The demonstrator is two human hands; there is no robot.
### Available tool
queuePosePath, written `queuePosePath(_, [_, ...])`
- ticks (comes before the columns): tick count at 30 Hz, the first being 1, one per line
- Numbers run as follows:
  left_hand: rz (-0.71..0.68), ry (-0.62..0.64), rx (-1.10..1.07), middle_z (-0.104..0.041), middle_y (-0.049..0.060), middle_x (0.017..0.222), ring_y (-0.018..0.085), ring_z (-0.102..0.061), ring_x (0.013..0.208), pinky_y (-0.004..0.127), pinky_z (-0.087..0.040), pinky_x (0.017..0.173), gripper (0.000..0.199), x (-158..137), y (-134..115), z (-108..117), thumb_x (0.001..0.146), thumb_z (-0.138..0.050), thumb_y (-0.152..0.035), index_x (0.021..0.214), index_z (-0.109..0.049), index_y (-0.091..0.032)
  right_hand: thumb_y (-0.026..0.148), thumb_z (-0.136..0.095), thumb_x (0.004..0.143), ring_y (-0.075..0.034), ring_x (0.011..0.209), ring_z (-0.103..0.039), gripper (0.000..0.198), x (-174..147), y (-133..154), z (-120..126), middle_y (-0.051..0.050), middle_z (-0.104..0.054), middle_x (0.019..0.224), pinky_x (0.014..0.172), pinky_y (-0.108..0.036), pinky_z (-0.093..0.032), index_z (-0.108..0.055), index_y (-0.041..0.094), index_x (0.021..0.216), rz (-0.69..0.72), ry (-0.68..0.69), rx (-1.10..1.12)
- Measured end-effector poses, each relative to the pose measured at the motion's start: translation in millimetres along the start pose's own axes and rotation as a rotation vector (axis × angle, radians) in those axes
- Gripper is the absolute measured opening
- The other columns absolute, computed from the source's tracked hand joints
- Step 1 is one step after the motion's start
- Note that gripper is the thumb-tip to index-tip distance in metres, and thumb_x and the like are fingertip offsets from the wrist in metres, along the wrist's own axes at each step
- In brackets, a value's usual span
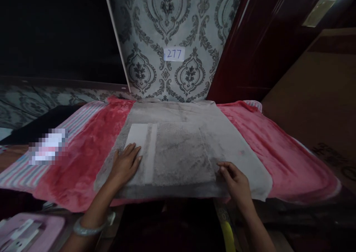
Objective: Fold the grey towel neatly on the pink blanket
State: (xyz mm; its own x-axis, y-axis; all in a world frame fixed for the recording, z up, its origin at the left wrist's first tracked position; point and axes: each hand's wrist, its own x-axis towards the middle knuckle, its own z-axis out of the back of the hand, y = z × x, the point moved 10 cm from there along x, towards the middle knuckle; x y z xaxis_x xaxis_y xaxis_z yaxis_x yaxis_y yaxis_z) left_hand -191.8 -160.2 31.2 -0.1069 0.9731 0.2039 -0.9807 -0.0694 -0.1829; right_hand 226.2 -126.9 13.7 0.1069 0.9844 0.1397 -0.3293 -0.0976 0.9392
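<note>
My left hand (125,165) lies open and flat, gripping nothing, by the white panel (137,133) on the grey cloth (180,152), which is spread across the middle of the pink blanket (80,152). My right hand (237,183) curls its fingers low on the cloth's right; whether they pinch it, I can't tell. An uneven tug there could skew the layers or ruck the blanket.

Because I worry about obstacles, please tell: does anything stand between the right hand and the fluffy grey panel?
Nothing visible does: the right hand is near the right edge of the fluffy grey panel. The left hand lies over to the left, out of the way.
</note>
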Motion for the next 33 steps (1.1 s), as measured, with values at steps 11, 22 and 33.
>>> queuePosePath(11, [0.035, 0.173, 0.074, -0.035, 0.019, 0.161, 0.030, -0.028, 0.151, 0.061, -0.017, 0.121, 0.054, 121, -51, 2, 0.100, -0.036, -0.031, 0.151, -0.042, -0.012, 0.031, -0.049, 0.098, -0.030, 0.150, -0.028, 0.059, 78, 118, -247, -0.016, -0.031, 0.163, 0.119, -0.053, -0.027, -0.040, 0.016, 0.155, 0.526, 0.569, -0.781])
queuePosePath(22, [0.019, 0.088, 0.091, -0.035, 0.015, 0.162, 0.031, -0.027, 0.151, 0.060, -0.019, 0.121, 0.056, 126, -35, -32, 0.102, -0.031, -0.040, 0.153, -0.041, -0.019, 0.046, -0.035, 0.104, -0.030, 0.150, -0.025, 0.057, 103, 87, -263, -0.010, -0.033, 0.163, 0.120, -0.056, -0.018, -0.040, 0.021, 0.155, 0.530, 0.464, -0.895])
queuePosePath(33, [0.516, -0.226, -0.464, -0.053, 0.021, 0.147, 0.034, -0.047, 0.139, 0.048, -0.034, 0.117, 0.056, 110, 66, -8, 0.088, -0.055, -0.024, 0.142, -0.053, -0.009, 0.046, -0.033, 0.104, -0.028, 0.150, -0.025, 0.055, 104, 85, -263, -0.008, -0.033, 0.163, 0.120, -0.054, -0.018, -0.041, 0.024, 0.154, 0.512, 0.475, -0.882])
